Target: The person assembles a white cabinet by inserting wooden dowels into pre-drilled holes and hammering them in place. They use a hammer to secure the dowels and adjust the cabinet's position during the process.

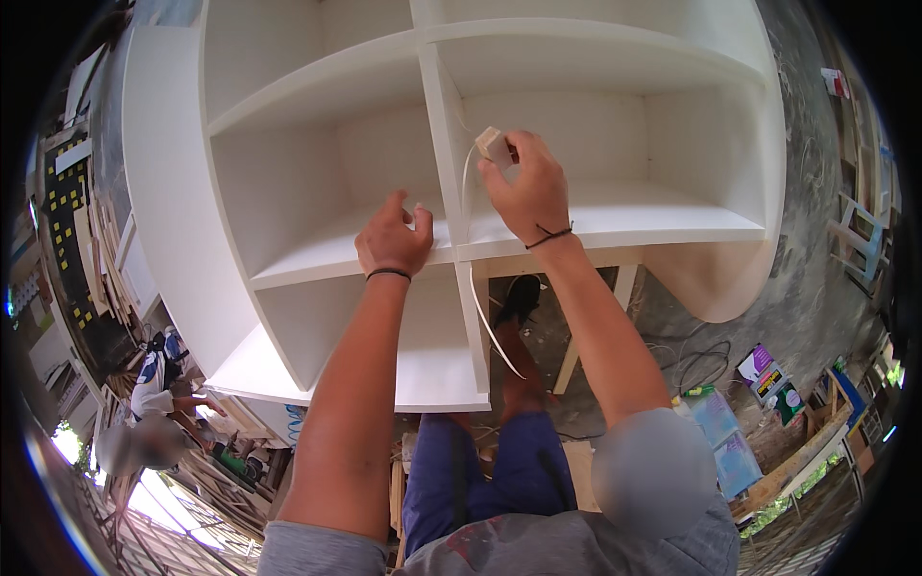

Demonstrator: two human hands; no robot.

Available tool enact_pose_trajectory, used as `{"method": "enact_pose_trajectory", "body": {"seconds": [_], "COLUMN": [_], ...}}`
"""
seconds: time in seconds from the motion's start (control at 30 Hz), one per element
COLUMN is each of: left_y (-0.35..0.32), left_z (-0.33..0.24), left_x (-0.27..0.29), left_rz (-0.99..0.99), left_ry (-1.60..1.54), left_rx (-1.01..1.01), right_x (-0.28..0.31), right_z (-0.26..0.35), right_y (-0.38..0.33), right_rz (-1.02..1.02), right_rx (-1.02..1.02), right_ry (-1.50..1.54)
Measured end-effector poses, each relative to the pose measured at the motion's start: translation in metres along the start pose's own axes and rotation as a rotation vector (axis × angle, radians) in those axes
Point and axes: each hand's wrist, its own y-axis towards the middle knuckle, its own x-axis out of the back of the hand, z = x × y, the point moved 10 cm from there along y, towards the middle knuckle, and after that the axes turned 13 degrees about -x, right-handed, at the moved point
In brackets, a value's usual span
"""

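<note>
While white strip (489, 332) dangles, leg (525, 392) stands behind; cables (709, 354) at right

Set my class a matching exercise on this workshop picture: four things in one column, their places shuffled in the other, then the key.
Things
1. Small pale wooden block
2. Thin white flexible strip
3. Thin dark looped cable
4. Blue cloth shorts

Places
A. On the grey workshop floor
B. Worn by the person, at the lower middle
C. Held in the person's right hand
D. Hanging down past the white shelving unit

Pairs: 1-C, 2-D, 3-A, 4-B
</note>
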Motion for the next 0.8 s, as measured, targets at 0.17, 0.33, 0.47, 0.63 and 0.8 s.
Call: {"method": "enact_pose_trajectory", "body": {"seconds": [0.17,0.33,0.47,0.63,0.8], "left_y": [0.0,-0.002,-0.008,-0.041,-0.05], "left_z": [-0.002,-0.007,-0.021,-0.095,-0.151], "left_x": [-0.001,0.007,0.015,0.034,0.032], "left_rz": [-0.022,-0.119,-0.282,-0.433,-0.257], "left_ry": [0.016,-0.014,-0.119,-0.368,-0.941], "left_rx": [-0.041,-0.101,-0.272,-0.559,-0.348], "right_x": [0.042,0.072,0.071,0.068,0.064], "right_z": [-0.011,-0.044,-0.034,-0.037,0.035], "right_y": [-0.017,-0.03,-0.038,-0.044,-0.075], "right_rz": [-0.134,-0.249,-0.28,-0.253,-0.215], "right_rx": [0.138,0.2,0.258,0.216,0.431], "right_ry": [-0.087,-0.041,-0.108,-0.021,0.031]}}
